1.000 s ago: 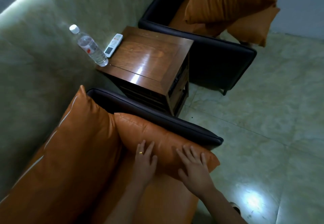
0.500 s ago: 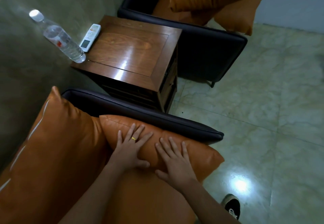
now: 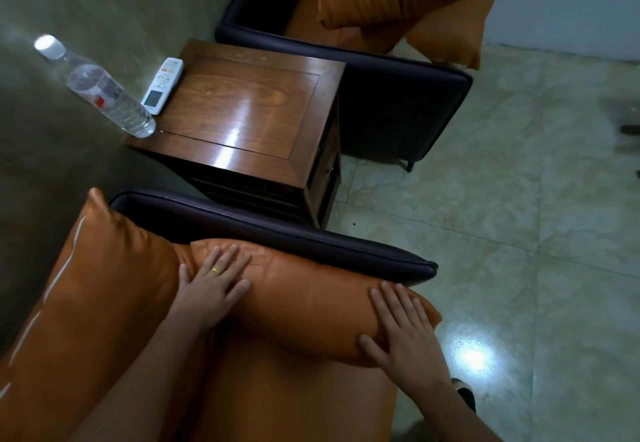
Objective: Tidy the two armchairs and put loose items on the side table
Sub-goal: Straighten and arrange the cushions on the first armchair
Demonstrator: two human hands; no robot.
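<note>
Both forearms bare, no sleeves in view; left hand (image 3: 207, 294) carries a thin gold ring (image 3: 215, 271) on one finger; right hand (image 3: 403, 334) unadorned; dark shoe (image 3: 464, 394) with pale toe.

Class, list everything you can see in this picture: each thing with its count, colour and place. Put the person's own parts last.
Armchair: 2, dark frames with orange seats, one near, one far.
Side table: 1, brown wood, between the armchairs.
Water bottle: 1, clear with white cap, upright on the table's left corner.
Remote control: 1, white, flat on the table beside the bottle.
Cushion: 4, orange, two on each armchair.
Floor: pale green tiles, right.
Shoe: 1, dark, bottom right.
Ring: 1, gold, left hand.
Left hand: flat on the near side cushion.
Right hand: flat on the same cushion's front end.
</note>
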